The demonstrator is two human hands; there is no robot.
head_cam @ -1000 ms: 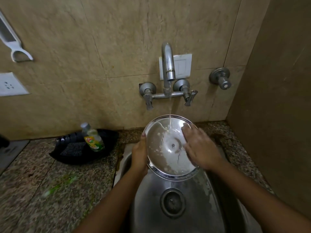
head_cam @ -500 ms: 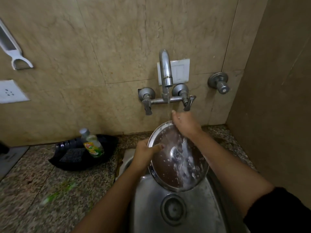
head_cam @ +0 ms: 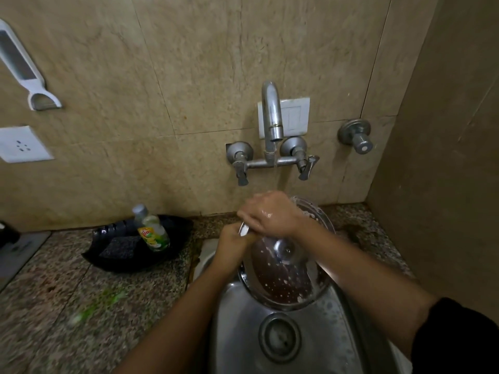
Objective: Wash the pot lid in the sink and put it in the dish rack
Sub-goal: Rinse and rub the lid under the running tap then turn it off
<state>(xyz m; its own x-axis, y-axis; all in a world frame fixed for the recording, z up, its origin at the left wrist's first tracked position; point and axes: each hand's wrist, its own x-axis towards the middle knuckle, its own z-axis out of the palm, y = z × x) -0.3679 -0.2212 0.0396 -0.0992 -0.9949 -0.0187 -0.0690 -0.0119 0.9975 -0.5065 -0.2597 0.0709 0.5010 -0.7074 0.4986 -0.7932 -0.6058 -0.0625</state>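
A round steel pot lid point(head_cam: 286, 276) is held tilted over the steel sink point(head_cam: 243, 333), its inner face toward me, wet and dotted with foam. My left hand point(head_cam: 232, 247) grips the lid's left rim. My right hand point(head_cam: 272, 214) lies wet across the lid's upper left rim, fingers curled over the edge just above the left hand. A thin stream of water falls from the wall tap point(head_cam: 272, 117) toward the hands. No dish rack is in view.
A black tray point(head_cam: 178, 247) on the granite counter left of the sink holds a dish soap bottle point(head_cam: 151, 229) and a dark scrub pad point(head_cam: 118, 248). The sink drain point(head_cam: 279, 337) lies below the lid. A side wall point(head_cam: 445, 157) stands close on the right.
My right hand slid from the lid's top edge leftward to the upper left rim, next to the left hand. The lid stays tilted under the tap.
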